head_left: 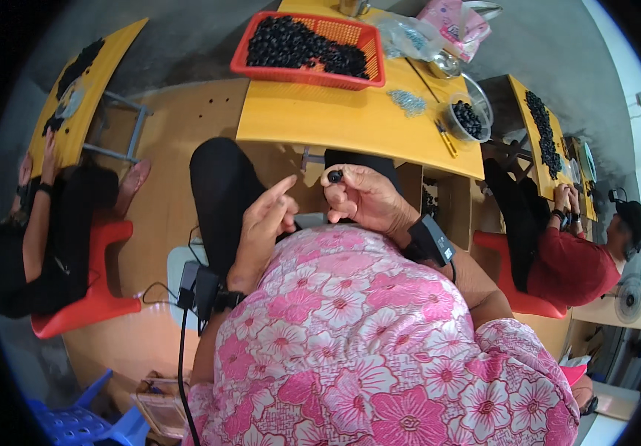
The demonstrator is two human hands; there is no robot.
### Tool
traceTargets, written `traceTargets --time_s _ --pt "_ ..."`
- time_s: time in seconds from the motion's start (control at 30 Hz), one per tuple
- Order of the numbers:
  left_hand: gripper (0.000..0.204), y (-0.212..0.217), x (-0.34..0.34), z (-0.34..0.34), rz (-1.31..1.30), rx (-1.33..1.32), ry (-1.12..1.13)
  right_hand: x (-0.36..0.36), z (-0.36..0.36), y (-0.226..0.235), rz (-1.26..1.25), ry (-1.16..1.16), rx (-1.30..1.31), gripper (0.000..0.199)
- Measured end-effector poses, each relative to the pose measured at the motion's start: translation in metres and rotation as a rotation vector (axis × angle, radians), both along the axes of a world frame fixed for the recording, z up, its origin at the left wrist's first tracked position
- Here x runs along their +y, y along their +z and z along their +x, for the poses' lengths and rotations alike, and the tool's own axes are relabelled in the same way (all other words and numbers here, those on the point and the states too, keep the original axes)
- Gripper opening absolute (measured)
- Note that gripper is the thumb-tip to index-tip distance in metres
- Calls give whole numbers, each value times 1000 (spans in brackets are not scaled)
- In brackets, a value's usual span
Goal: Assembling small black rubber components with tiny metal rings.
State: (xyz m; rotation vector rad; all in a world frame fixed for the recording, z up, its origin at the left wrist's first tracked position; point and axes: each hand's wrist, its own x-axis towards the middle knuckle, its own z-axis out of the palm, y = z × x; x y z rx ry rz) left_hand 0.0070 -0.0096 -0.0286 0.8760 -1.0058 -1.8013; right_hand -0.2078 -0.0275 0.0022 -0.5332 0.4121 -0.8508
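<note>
My right hand (365,197) is closed, pinching a small round black part (334,176) between thumb and fingertips. To its left, my left hand (267,215) is apart from it, the index finger stretched out toward the part and the other fingers loosely bent. I see nothing held in the left hand. Both hands are in front of my body, just short of the yellow table (320,115). On that table, an orange-red basket (302,75) holds many similar black parts. A pile of small silvery pieces (407,102) lies right of the basket.
A clear tub (487,132) of black parts stands at the table's right, beside a yellow-handled tool (446,139). Behind are a plastic bag (406,37) and a pink package (450,26). People sit at yellow tables left (116,59) and right. A cable (181,357) hangs by my left arm.
</note>
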Motion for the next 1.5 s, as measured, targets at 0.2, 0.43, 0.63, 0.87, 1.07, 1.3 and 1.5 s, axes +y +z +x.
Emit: traceTargets --time_s 0.2,0.43,0.63,0.87,1.07,1.3,1.5 --pt "40 -10 -14 19 111 -62 181 -22 -23 6 -112 -208 353 26" --pt "40 -16 -39 17 154 -12 146 -50 -123 46 -205 -804 882 18" --pt "40 -15 -55 17 258 -7 114 -80 -210 46 -136 -1101 1383 22" --pt "37 -10 -61 18 278 -61 89 -119 -266 18 -214 -1180 2186 31" --pt "36 -13 -69 14 284 -47 76 -127 -199 33 -455 -1071 1659 11" --pt "41 -21 -81 18 191 51 -70 -168 -93 52 -874 -724 1497 6" --pt "45 -26 -90 18 317 239 -90 -221 -46 40 -1016 -420 1482 16"
